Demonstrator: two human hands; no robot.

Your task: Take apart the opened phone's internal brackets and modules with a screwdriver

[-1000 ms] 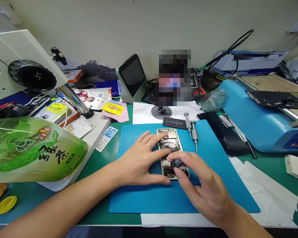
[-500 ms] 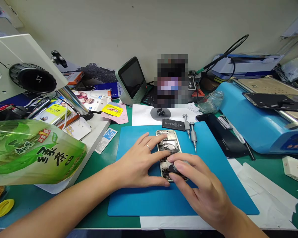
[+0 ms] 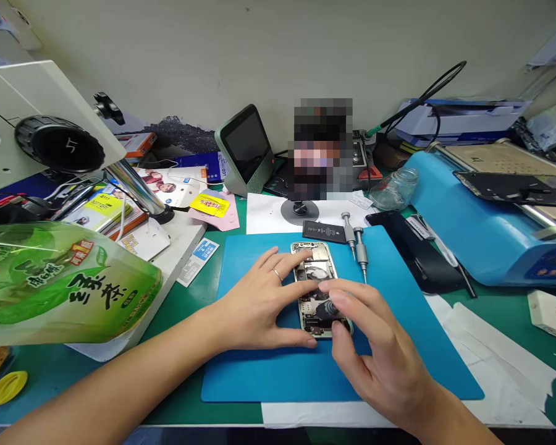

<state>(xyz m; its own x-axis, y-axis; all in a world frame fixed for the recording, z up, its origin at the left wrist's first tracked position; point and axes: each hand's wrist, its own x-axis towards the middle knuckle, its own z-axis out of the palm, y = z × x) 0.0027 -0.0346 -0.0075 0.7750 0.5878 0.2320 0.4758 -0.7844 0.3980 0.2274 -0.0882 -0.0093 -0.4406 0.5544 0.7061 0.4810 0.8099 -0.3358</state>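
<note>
An opened phone (image 3: 319, 253) with a pale frame and bare inner parts lies on the blue mat (image 3: 259, 377). My left hand (image 3: 259, 300) rests flat, fingers spread; its fingertips touch the phone's upper and middle parts, and its thumb lies at the lower left corner. Over the phone's lower right edge, my right hand (image 3: 375, 340) has curved fingers with a gap between thumb and fingertips. A dark, ringed, rounded thing (image 3: 327, 310) shows in that gap; I cannot make out its kind. Behind the phone lie a black battery (image 3: 324, 232) and two grey screwdrivers (image 3: 348, 230) (image 3: 361, 250).
On the left, a microscope arm (image 3: 50, 117) and a large green tea bottle (image 3: 69, 284) stand close to my left forearm. A blue machine (image 3: 472, 216), a black panel (image 3: 412, 253) and a glass jar (image 3: 396, 188) are on the right. White paper (image 3: 491, 358) lies beside the mat.
My right fingertips have shifted a little to the right and spread apart, and more of the dark ringed thing and the phone's lower part shows. My left hand has kept its place.
</note>
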